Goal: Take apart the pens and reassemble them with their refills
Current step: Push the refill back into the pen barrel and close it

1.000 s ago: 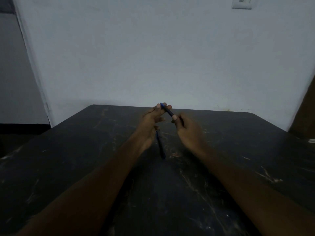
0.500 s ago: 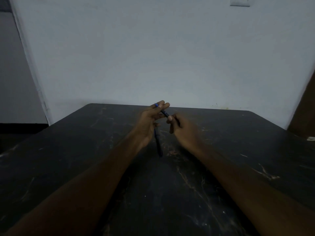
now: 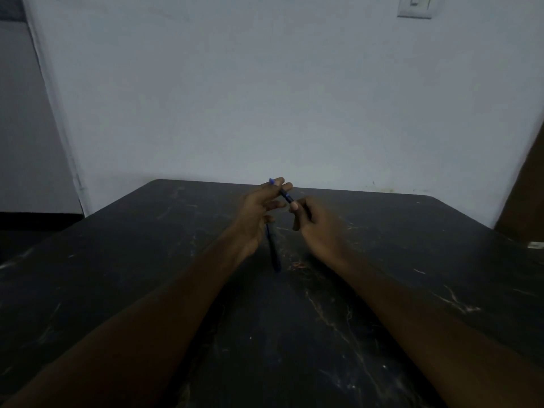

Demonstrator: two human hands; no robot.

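Both of my hands hold one dark pen point(image 3: 285, 194) with a blue end above the far middle of the black table point(image 3: 412, 260). My left hand point(image 3: 259, 213) pinches the blue end between fingertips. My right hand point(image 3: 318, 228) grips the other end with thumb and forefinger. A second dark blue pen point(image 3: 273, 248) lies on the table below, between my wrists, partly hidden by my left hand. The light is dim and small parts cannot be made out.
A white wall point(image 3: 294, 98) stands right behind the table's far edge. A brown panel point(image 3: 527, 201) rises at the right, with a small pale object point(image 3: 535, 245) at the table's right edge. A light switch point(image 3: 414, 5) sits high on the wall.
My hands stay together on the pen and have shifted slightly left and away. The pen on the table has not moved.
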